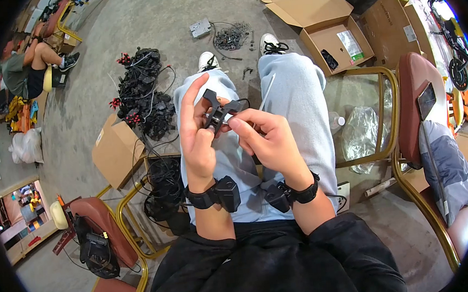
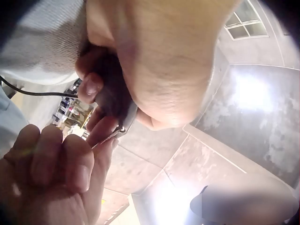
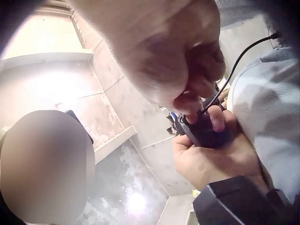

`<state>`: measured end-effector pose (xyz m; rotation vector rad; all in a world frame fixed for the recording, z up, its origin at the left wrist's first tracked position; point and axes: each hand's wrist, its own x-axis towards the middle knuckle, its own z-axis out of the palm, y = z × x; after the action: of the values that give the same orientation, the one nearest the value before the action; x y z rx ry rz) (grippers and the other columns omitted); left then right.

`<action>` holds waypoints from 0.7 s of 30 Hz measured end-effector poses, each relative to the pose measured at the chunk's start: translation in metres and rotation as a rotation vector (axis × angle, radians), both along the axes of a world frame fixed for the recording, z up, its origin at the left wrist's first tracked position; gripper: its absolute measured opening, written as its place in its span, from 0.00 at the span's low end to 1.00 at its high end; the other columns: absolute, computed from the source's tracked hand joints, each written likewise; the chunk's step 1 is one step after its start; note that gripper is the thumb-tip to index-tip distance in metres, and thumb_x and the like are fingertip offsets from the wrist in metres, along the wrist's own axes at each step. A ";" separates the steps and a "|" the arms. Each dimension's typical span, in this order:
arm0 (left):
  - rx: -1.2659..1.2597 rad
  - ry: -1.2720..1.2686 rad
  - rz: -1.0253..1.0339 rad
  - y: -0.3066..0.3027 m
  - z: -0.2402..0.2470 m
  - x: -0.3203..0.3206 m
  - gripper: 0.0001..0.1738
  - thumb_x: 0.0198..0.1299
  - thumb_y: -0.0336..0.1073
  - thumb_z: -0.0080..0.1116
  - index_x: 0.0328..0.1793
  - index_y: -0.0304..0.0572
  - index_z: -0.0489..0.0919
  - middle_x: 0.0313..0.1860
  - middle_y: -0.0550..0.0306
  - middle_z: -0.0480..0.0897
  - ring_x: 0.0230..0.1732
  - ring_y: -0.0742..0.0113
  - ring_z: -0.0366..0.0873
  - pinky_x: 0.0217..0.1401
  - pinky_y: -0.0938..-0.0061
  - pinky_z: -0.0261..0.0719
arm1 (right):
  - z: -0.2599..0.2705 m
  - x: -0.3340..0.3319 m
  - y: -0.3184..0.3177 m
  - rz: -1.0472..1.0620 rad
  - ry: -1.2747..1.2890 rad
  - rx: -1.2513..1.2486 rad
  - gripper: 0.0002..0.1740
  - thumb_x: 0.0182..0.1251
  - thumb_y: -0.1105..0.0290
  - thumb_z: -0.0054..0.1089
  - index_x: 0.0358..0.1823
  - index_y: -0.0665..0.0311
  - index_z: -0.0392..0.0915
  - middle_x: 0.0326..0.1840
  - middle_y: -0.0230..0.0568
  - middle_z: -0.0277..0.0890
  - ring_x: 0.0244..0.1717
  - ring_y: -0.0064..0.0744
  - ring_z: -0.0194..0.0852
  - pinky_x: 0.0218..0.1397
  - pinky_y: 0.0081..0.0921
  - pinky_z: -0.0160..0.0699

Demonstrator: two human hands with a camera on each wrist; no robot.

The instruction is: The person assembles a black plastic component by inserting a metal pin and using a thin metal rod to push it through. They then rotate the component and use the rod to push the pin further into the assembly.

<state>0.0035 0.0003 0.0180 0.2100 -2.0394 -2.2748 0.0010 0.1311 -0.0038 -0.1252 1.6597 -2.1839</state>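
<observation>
In the head view my left hand (image 1: 197, 148) grips a black plastic part (image 1: 218, 112) with projecting arms, held above my lap. One finger stands up straight beside it. A thin black cable (image 3: 243, 56) runs from this part in the right wrist view. My right hand (image 1: 271, 138) is up against the part's near side, thumb and index fingertips right at its edge. A thin pale rod (image 1: 267, 91) sticks out of the right hand, pointing away from me; its other end is hidden in the fingers. In the left wrist view, the right hand's fingers (image 2: 77, 164) are curled.
On the floor lie a heap of black parts with cables (image 1: 146, 95), a metal box (image 1: 200, 28) and small loose pieces (image 1: 231, 37). An open cardboard box (image 1: 335, 36) stands ahead to the right. Chairs (image 1: 415, 95) flank me. Another person (image 1: 22, 68) sits at far left.
</observation>
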 end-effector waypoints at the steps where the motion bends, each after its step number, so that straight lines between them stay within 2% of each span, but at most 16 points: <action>1: 0.000 0.000 0.000 0.000 -0.001 0.000 0.43 0.38 0.33 0.38 0.70 0.32 0.57 0.44 0.48 0.77 0.37 0.72 0.74 0.40 0.84 0.72 | 0.001 0.001 -0.001 0.000 0.000 0.000 0.11 0.68 0.69 0.54 0.35 0.70 0.78 0.17 0.23 0.67 0.17 0.10 0.58 0.19 0.13 0.54; 4: 0.031 0.047 0.005 -0.001 -0.005 0.000 0.42 0.38 0.33 0.39 0.68 0.32 0.58 0.44 0.47 0.76 0.38 0.71 0.75 0.41 0.82 0.73 | 0.003 0.001 -0.001 -0.028 0.062 0.045 0.09 0.67 0.70 0.54 0.35 0.70 0.78 0.17 0.23 0.67 0.18 0.09 0.58 0.19 0.12 0.54; 6: 0.046 0.054 0.012 -0.002 -0.008 0.000 0.40 0.38 0.33 0.39 0.66 0.31 0.59 0.44 0.45 0.76 0.39 0.68 0.76 0.45 0.79 0.74 | 0.001 -0.001 0.000 -0.001 -0.065 -0.123 0.10 0.67 0.69 0.54 0.35 0.71 0.78 0.16 0.24 0.66 0.17 0.10 0.58 0.18 0.13 0.53; 9: 0.021 0.085 0.008 -0.002 -0.012 -0.001 0.39 0.38 0.33 0.39 0.65 0.31 0.60 0.44 0.44 0.76 0.41 0.67 0.76 0.46 0.76 0.75 | 0.003 -0.003 0.004 0.015 -0.115 -0.191 0.12 0.68 0.67 0.53 0.35 0.70 0.79 0.15 0.25 0.66 0.15 0.10 0.57 0.17 0.12 0.52; 10: 0.021 0.085 0.008 -0.003 -0.012 -0.001 0.39 0.38 0.33 0.39 0.65 0.31 0.60 0.44 0.44 0.76 0.41 0.67 0.76 0.46 0.76 0.75 | 0.002 -0.004 0.005 0.015 -0.115 -0.191 0.12 0.68 0.67 0.53 0.35 0.70 0.79 0.15 0.25 0.66 0.15 0.10 0.57 0.17 0.12 0.52; 12: 0.070 0.113 -0.026 -0.004 -0.013 -0.001 0.37 0.39 0.26 0.36 0.65 0.32 0.60 0.46 0.46 0.76 0.39 0.70 0.74 0.44 0.79 0.74 | 0.001 -0.006 0.007 0.079 -0.166 -0.180 0.14 0.69 0.64 0.52 0.35 0.70 0.79 0.14 0.25 0.66 0.14 0.10 0.56 0.16 0.12 0.51; 16: 0.085 0.137 -0.057 -0.005 -0.014 0.000 0.36 0.40 0.25 0.36 0.64 0.32 0.60 0.46 0.45 0.75 0.40 0.70 0.74 0.45 0.78 0.74 | -0.001 -0.006 0.007 0.105 -0.205 -0.140 0.15 0.69 0.63 0.52 0.35 0.69 0.80 0.13 0.24 0.65 0.13 0.10 0.56 0.16 0.12 0.50; 19: 0.059 0.148 -0.066 -0.005 -0.013 -0.001 0.36 0.41 0.25 0.35 0.65 0.33 0.60 0.47 0.44 0.75 0.41 0.69 0.74 0.46 0.78 0.74 | 0.000 -0.005 0.007 0.101 -0.205 -0.197 0.15 0.69 0.64 0.52 0.35 0.70 0.80 0.15 0.25 0.67 0.14 0.10 0.56 0.16 0.12 0.51; 21: 0.065 0.110 -0.070 -0.003 -0.010 0.000 0.36 0.42 0.23 0.34 0.65 0.34 0.60 0.48 0.44 0.75 0.42 0.69 0.74 0.47 0.77 0.74 | 0.002 -0.005 0.005 0.016 -0.225 -0.235 0.14 0.68 0.65 0.53 0.35 0.71 0.79 0.19 0.26 0.70 0.15 0.11 0.58 0.16 0.12 0.51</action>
<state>0.0036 -0.0030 0.0076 0.0170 -1.9508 -2.3394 -0.0040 0.1360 -0.0022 0.0414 1.2761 -2.2797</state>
